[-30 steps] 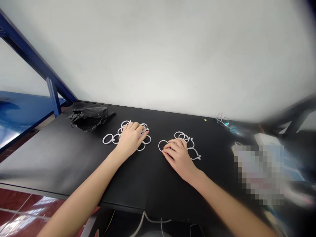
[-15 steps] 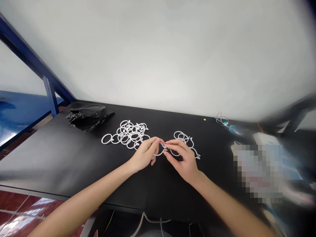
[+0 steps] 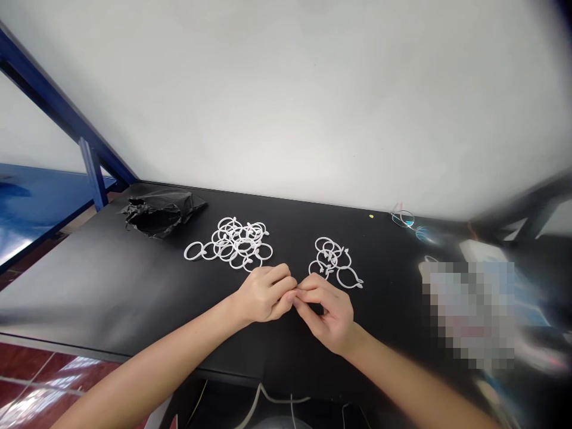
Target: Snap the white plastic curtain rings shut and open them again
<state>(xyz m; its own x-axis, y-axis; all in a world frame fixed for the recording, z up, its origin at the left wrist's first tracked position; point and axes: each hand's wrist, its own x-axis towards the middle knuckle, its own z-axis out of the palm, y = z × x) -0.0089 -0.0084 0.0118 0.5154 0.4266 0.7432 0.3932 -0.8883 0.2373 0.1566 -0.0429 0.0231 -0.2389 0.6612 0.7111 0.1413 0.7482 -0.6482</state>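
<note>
My left hand (image 3: 267,293) and my right hand (image 3: 325,311) meet fingertip to fingertip over the black table (image 3: 134,298), both curled closed. What they pinch between them is hidden by the fingers. Beyond my left hand lies a larger pile of white plastic rings (image 3: 235,242). A smaller pile of white rings (image 3: 333,262) lies just beyond my right hand. Neither hand touches either pile.
A crumpled black plastic bag (image 3: 158,211) lies at the table's back left. A small clear ring (image 3: 403,219) and a tiny yellow bit (image 3: 371,216) sit near the white wall. A blue metal frame (image 3: 67,128) stands at left. Blurred items crowd the right side.
Both hands left the two ring piles, came together with a white ring between them, and have now drawn nearer to me with the fingers curled tighter.
</note>
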